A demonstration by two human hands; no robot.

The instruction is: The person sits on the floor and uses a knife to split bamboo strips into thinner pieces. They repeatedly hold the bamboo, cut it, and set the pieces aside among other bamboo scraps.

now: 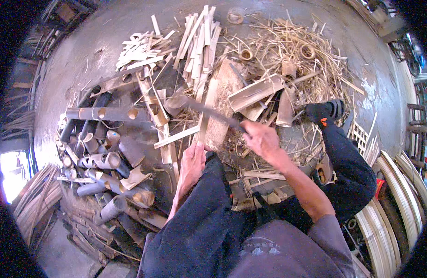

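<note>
My right hand (263,140) is wrapped round the handle of a long dark-bladed knife (225,119). Its blade points up and left, crossing a pale bamboo strip (202,132). My left hand (192,161), beside my bent knee, grips the lower end of that strip, which stands out away from me. Behind the strip lies a thick wooden block (221,132) strewn with shavings. Another pale strip (177,137) lies crosswise just left of my left hand. Whether the blade touches the strip or hovers over it, I cannot tell.
Cut bamboo tubes (112,160) are piled at the left. Split strips (197,44) and short pieces (141,50) lie at the back. A heap of shavings (287,46) spreads at the far right, near half-round bamboo pieces (256,94). Bundled long strips (379,231) lie at the near right.
</note>
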